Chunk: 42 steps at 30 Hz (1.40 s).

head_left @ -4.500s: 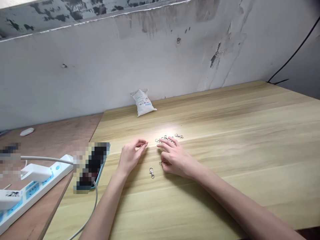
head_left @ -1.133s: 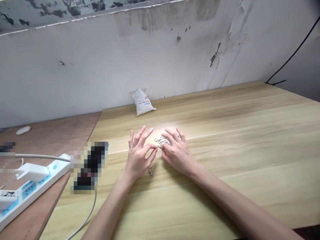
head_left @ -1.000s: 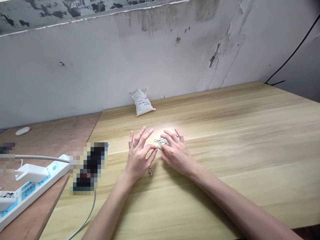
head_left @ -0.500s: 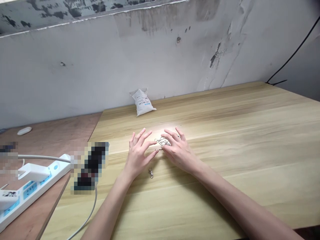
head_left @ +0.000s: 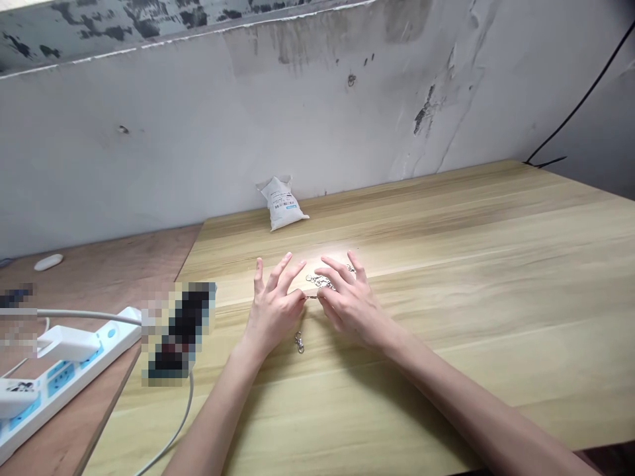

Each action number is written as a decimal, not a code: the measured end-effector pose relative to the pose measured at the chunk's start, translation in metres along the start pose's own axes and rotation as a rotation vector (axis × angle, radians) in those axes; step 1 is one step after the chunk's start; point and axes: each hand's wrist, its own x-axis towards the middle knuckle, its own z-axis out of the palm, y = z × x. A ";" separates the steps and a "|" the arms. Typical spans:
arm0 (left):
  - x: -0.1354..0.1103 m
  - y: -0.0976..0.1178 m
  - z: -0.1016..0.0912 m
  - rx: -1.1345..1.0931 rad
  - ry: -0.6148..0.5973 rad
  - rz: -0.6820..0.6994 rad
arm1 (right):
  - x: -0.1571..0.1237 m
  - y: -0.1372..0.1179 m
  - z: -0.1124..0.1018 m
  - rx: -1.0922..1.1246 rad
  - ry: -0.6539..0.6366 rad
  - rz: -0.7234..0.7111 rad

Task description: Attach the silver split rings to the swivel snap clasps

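My left hand pinches one end of a thin, small metal piece between thumb and index finger, its other fingers raised and spread. The thumb and index finger of my right hand close on the other end. Whether this piece is a clasp or a ring, I cannot tell. Just beyond it lies a small pile of metal swivel clasps and rings, partly covered by my right fingers. A single swivel clasp with a ring rests on the table below my left hand.
The wooden tabletop meets a stained wall behind. A white plastic package stands near the wall. On the left are a blurred-out dark object with a cable, a white power strip with plugs, and a small white oval object.
My left thumb and index finger have moved together and closed on the left end of the metal piece. My right hand stays nearly in place, still gripping its end.
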 end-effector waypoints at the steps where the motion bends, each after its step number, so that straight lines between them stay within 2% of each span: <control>1: 0.000 0.001 0.000 0.020 0.004 0.014 | 0.000 -0.001 0.000 0.006 0.005 0.005; 4: 0.000 0.000 0.000 0.015 0.031 0.019 | 0.000 0.000 0.000 0.029 0.010 0.047; 9: -0.001 -0.004 -0.001 -0.135 0.083 -0.045 | 0.000 0.005 0.000 0.052 0.002 0.081; 19: -0.003 -0.003 0.002 -0.341 -0.004 -0.081 | -0.003 0.010 0.001 0.066 -0.020 0.102; 27: -0.003 -0.002 0.007 -0.172 -0.053 -0.034 | -0.002 0.005 0.001 0.068 -0.068 0.045; 29: -0.004 -0.008 0.006 -0.176 -0.081 -0.055 | -0.002 0.006 0.002 0.083 -0.042 0.061; 36: -0.022 -0.057 -0.013 -0.227 -0.119 -0.349 | -0.005 0.027 0.012 0.101 0.060 0.188; 39: -0.034 -0.069 -0.024 -0.244 -0.143 -0.376 | -0.006 0.033 0.019 0.080 0.044 0.213; 42: -0.044 -0.072 -0.031 -0.258 -0.241 -0.369 | -0.005 0.032 0.020 0.082 0.027 0.207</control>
